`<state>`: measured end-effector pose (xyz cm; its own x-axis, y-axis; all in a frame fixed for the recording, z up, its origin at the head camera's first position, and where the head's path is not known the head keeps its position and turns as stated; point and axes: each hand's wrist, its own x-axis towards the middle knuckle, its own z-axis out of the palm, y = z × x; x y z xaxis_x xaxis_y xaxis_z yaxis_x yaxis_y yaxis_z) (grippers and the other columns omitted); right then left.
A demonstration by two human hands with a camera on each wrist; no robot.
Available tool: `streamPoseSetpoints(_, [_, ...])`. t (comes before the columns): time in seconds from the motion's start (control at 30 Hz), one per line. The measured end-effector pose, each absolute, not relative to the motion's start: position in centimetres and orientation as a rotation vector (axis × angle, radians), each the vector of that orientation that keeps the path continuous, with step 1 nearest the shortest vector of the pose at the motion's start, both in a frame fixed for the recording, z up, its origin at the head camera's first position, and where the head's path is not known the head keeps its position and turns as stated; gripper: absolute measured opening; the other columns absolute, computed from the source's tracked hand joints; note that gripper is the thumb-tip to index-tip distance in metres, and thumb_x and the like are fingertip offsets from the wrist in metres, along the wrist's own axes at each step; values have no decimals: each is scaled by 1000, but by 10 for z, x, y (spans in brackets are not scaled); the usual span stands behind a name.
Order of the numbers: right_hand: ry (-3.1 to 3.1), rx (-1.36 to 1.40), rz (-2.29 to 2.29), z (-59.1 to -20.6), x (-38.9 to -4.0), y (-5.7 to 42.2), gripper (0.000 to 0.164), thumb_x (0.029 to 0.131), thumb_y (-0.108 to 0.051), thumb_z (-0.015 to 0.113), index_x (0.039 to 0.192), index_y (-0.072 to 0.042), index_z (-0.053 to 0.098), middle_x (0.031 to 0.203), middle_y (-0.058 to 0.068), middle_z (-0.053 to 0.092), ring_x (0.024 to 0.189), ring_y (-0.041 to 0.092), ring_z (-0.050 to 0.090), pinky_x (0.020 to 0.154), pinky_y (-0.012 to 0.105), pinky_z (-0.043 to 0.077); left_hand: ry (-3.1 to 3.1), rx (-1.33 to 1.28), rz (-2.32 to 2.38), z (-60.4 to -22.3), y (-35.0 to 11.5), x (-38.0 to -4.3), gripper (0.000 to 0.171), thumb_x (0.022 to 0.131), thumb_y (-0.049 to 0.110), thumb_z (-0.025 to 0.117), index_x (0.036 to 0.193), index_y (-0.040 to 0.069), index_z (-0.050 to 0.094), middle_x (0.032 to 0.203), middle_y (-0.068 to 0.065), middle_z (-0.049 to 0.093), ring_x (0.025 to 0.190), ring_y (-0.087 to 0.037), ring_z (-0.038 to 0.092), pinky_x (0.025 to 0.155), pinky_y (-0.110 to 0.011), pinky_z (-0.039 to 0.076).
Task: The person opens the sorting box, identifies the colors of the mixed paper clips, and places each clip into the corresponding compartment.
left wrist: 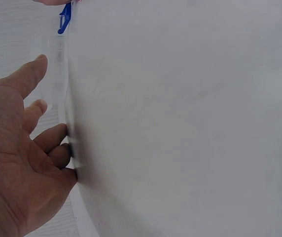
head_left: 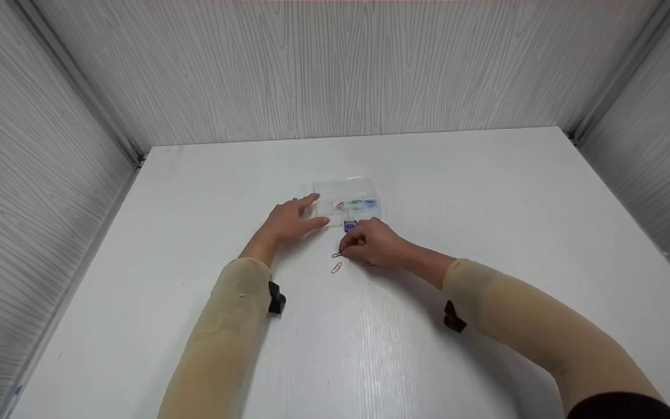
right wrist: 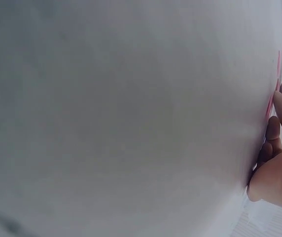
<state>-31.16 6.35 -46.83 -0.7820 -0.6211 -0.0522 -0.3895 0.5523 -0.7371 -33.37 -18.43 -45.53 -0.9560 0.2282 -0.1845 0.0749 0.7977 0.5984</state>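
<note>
A clear plastic compartment box (head_left: 344,188) lies with its lid swung back on the white table. In its compartments sit a red paper clip (head_left: 340,205), a green item (head_left: 356,203) and a blue item (head_left: 370,202), too small to name surely. My left hand (head_left: 289,223) is at the box's left side, thumb and forefinger spread beside it. In front of the box, my right hand (head_left: 373,243) pinches a reddish paper clip (head_left: 335,255) at table level. Another red paper clip (head_left: 337,267) lies just nearer to me. A small blue clip-like piece (head_left: 350,225) stands at the box's front edge.
The white table (head_left: 486,192) is bounded by a wood-grain back panel (head_left: 335,70) and by side panels at left and right. Both forearms wear beige sleeves, each with a small black piece at the wrist.
</note>
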Motion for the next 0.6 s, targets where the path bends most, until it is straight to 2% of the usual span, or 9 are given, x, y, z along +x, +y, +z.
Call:
streamPoseSetpoints(0.17, [2481, -821, -1032, -468, -313, 63, 9, 100, -18, 76, 97, -19, 84, 81, -5, 71, 64, 12, 59, 56, 24, 50, 2739, 235, 901, -454, -184, -333, 80, 100, 58, 63, 168, 28, 35, 172, -8, 32, 161, -34, 21, 129, -53, 17])
streamPoseSetpoints(0.47, [2500, -885, -956, -466, -312, 66, 12, 103, -21, 73, 94, -19, 81, 69, -7, 63, 69, 12, 57, 68, 28, 46, 2734, 251, 925, -454, -184, -333, 78, 101, 55, 64, 168, 27, 35, 171, -10, 34, 160, -34, 22, 129, -52, 19])
streamPoseSetpoints(0.6, [2470, -902, -982, -466, -313, 68, 15, 105, -20, 69, 95, -17, 80, 68, -7, 61, 67, 11, 57, 65, 28, 47, 2732, 243, 924, -454, -184, -332, 78, 101, 55, 64, 168, 28, 35, 171, -10, 34, 161, -33, 22, 129, -51, 19])
